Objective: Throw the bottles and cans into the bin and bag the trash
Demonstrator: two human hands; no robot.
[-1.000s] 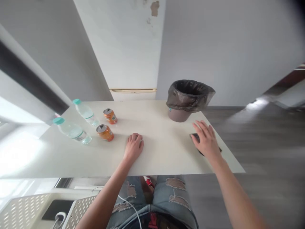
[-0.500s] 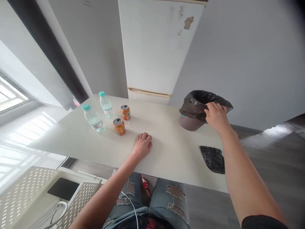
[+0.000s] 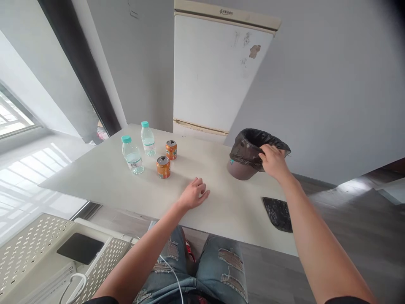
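Note:
My right hand [image 3: 274, 161] grips the near right part of the rim of a brown trash bin [image 3: 241, 170], its fingers over the black plastic bag [image 3: 247, 152] that lines it. The bin stands on the right part of the white table and its bag is folded over the rim. My left hand [image 3: 194, 193] is over the middle of the table, fingers loosely curved and thumb apart, holding nothing. Nearest to it are two orange soda cans [image 3: 163, 167] [image 3: 171, 150]. Beyond the cans, to the left, two clear water bottles [image 3: 133, 157] [image 3: 148, 139] with teal caps stand upright.
A folded black plastic bag [image 3: 276, 213] lies near the table's right end, partly behind my right forearm. A white fridge [image 3: 215, 71] stands past the far edge. At lower left is a perforated cream cart [image 3: 34, 240] holding a dark flat object [image 3: 80, 248] and a white cable [image 3: 77, 280].
My right hand and the lined bin have shifted left, closer to the cans. My left hand's fingers have loosened, with the thumb farther out. The camera view has tilted up slightly.

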